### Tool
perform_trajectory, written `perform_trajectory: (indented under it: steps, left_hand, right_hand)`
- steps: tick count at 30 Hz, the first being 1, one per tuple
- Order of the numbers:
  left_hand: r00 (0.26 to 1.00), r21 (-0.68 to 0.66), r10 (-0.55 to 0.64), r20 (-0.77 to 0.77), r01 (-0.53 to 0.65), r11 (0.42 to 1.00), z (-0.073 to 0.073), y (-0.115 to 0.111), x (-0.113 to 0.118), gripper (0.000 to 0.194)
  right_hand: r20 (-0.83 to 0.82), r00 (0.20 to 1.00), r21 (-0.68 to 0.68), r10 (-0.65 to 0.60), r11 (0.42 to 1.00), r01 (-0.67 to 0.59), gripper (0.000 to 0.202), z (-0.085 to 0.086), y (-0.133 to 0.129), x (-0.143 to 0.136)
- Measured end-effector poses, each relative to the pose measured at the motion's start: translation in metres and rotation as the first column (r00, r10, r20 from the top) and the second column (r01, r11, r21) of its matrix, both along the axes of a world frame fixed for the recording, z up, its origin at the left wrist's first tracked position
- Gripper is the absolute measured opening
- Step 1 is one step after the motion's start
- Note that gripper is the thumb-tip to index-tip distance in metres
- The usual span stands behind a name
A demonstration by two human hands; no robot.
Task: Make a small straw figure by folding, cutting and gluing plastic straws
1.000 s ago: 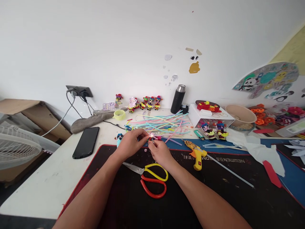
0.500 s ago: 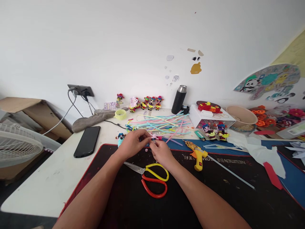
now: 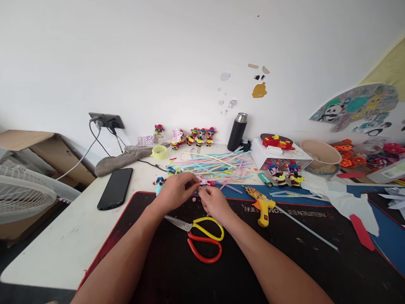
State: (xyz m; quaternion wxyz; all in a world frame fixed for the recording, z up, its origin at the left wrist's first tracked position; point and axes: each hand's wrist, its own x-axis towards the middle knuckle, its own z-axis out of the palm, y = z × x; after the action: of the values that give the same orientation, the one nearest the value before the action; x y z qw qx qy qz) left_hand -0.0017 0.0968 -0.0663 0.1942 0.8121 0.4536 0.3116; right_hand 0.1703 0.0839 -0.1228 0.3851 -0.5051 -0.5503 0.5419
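There is 1 pair of scissors [image 3: 189,228], 1 glue gun [image 3: 262,207], 1 phone [image 3: 115,188].

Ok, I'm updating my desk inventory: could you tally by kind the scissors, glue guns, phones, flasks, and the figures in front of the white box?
Scissors: 1
Glue gun: 1
Phone: 1
Flask: 1
Figures in front of the white box: 2
Total: 6

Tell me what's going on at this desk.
A person has the left hand and right hand close together, fingertips almost meeting over something small that they mostly hide; I can't make out what it is. A pink piece shows just beyond them. Scissors lie nearer the person on the black mat, a yellow glue gun lies to the right, and pastel sticks are heaped behind.
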Motion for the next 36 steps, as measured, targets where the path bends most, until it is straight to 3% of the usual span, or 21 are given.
perform_trajectory:
  steps: [8, 15, 20, 28, 36]
  left_hand:
    - [1.000, 0.056, -0.012, -0.014, 0.013, 0.998, 0.001, 0.000, -0.001, 0.013]
    - [0.988, -0.232, 0.056, 0.146, -0.021, 0.972, 0.012, -0.002, 0.001, 0.020]
    - [0.975, -0.321, 0.064, 0.211, 0.008, 0.947, 0.013, 0.000, -0.001, 0.026]
    - [0.981, -0.373, 0.067, 0.182, 0.006, 0.928, 0.011, 0.000, -0.004, 0.027]
    - [0.993, -0.327, 0.056, 0.106, -0.018, 0.945, 0.015, -0.001, -0.003, 0.021]
  right_hand:
    - [-0.004, 1.000, -0.019, 0.016, 1.000, -0.016, 0.041, 0.002, -0.001, 0.000]
    - [0.023, 1.000, -0.018, 0.016, 1.000, -0.015, 0.042, 0.003, -0.001, 0.000]
    - [0.011, 1.000, -0.031, 0.019, 0.999, -0.018, 0.043, 0.004, -0.002, 0.001]
    - [0.017, 1.000, -0.012, 0.023, 1.000, -0.022, 0.043, 0.003, -0.001, 0.001]
    - [0.014, 1.000, -0.013, 0.015, 1.000, -0.015, 0.042, 0.004, -0.001, 0.002]
